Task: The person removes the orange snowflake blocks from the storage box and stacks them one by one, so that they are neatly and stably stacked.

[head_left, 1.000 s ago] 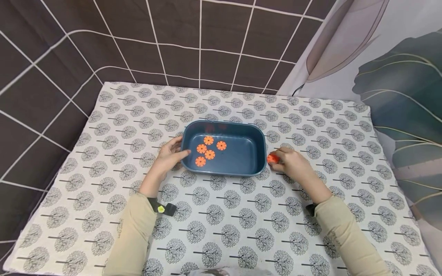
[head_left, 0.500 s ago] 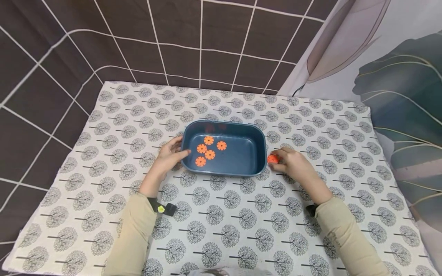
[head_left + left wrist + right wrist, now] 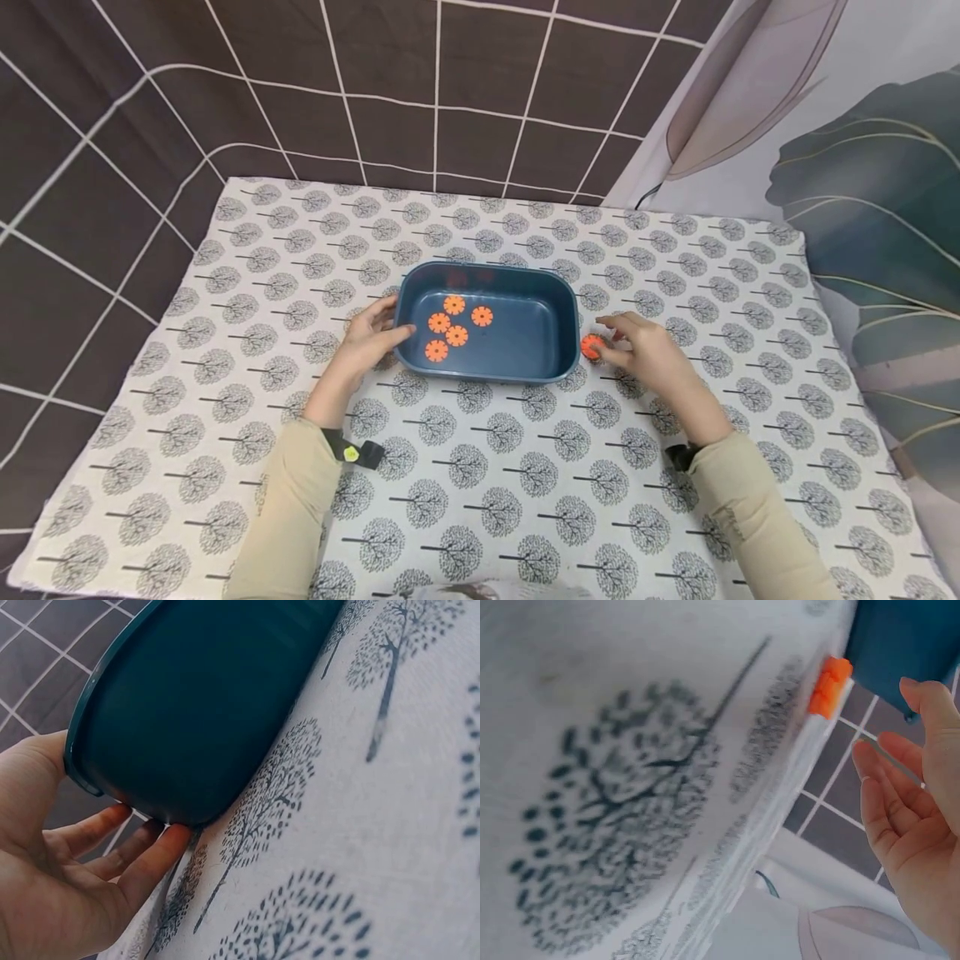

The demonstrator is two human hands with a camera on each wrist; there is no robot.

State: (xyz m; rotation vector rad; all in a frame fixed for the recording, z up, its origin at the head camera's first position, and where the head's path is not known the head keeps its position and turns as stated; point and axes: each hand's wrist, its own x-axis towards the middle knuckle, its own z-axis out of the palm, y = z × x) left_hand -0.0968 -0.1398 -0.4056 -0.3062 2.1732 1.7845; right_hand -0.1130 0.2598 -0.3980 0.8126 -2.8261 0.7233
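Observation:
A deep blue plastic box (image 3: 517, 342) lies on the table with several flat orange notched discs (image 3: 456, 336) in its left half. My left hand (image 3: 366, 340) grips the box's left end, thumb over the rim; in the left wrist view its fingers (image 3: 154, 866) touch the outer wall low down. Just outside the right end stands a small stack of orange notched discs (image 3: 591, 346), seen side-on as a thick orange block (image 3: 830, 688) in the right wrist view. My right hand (image 3: 651, 354) hovers beside the stack, fingers parted and holding nothing, its thumb overlapping the stack in the head view.
The table is covered by a white cloth (image 3: 465, 467) printed with grey trees. Behind it hangs a dark curtain (image 3: 487, 92) with white grid lines, and at the right a leaf-patterned curtain (image 3: 885, 208). Both wrists wear black straps (image 3: 360, 452).
My right hand has let go of the orange discs and drawn slightly back, its fingers spreading apart. The stack stays beside the box. My left hand and the box have not visibly moved.

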